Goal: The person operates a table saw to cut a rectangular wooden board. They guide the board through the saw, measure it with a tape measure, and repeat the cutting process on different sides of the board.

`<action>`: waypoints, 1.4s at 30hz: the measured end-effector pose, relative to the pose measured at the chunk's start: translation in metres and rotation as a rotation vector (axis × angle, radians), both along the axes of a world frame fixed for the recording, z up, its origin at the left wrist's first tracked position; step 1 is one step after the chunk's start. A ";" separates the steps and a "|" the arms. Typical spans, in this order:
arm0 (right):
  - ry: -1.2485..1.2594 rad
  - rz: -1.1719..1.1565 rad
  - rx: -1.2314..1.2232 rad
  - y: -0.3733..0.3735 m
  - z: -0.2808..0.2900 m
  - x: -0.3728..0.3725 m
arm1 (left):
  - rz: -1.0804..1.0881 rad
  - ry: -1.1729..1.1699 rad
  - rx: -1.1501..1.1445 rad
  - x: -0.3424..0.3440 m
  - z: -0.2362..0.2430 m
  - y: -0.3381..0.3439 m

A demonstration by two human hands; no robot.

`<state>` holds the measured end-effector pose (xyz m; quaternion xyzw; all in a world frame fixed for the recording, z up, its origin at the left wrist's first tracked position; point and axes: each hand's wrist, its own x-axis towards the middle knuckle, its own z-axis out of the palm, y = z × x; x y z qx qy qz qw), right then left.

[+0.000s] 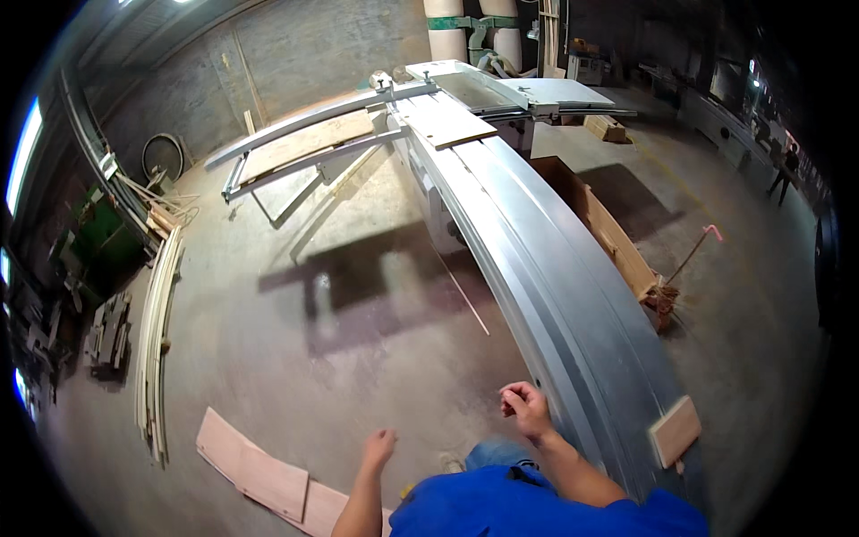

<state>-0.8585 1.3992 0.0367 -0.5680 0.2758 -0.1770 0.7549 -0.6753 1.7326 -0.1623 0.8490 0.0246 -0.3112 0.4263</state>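
Note:
My left hand (380, 446) hangs over the floor, fingers curled in, with no object visible in it. Closest to it are some reddish plywood boards (259, 470) lying at the lower left. My right hand (526, 407) is loosely closed beside the left edge of a long metal sliding table (564, 268), and nothing shows between its fingers. The table belongs to a panel saw. A small wooden block (676, 432) rests on the table's near end. Farther up lies a pale flat board (443, 121).
A frame with a board (309, 145) juts left from the saw. Long strips (157, 340) lie at left. Right of the table stand a wooden bin (608, 228) and a broom (667, 300). Dust-collector bags (474, 36) stand behind; another person (787, 170) is at far right.

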 end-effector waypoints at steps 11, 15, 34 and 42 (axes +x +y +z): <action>-0.031 -0.241 0.130 -0.215 -0.068 0.374 | -0.119 0.070 -0.041 0.426 -0.015 -0.243; -0.029 -0.265 0.099 -0.303 -0.071 0.539 | -0.213 -0.061 -0.068 0.573 0.006 -0.308; 0.149 -0.828 0.212 -0.573 -0.086 1.057 | -0.591 -1.358 -0.193 1.335 0.143 -0.980; 0.272 -1.059 0.346 -0.604 -0.065 1.091 | -0.870 -1.001 0.168 1.349 0.138 -1.057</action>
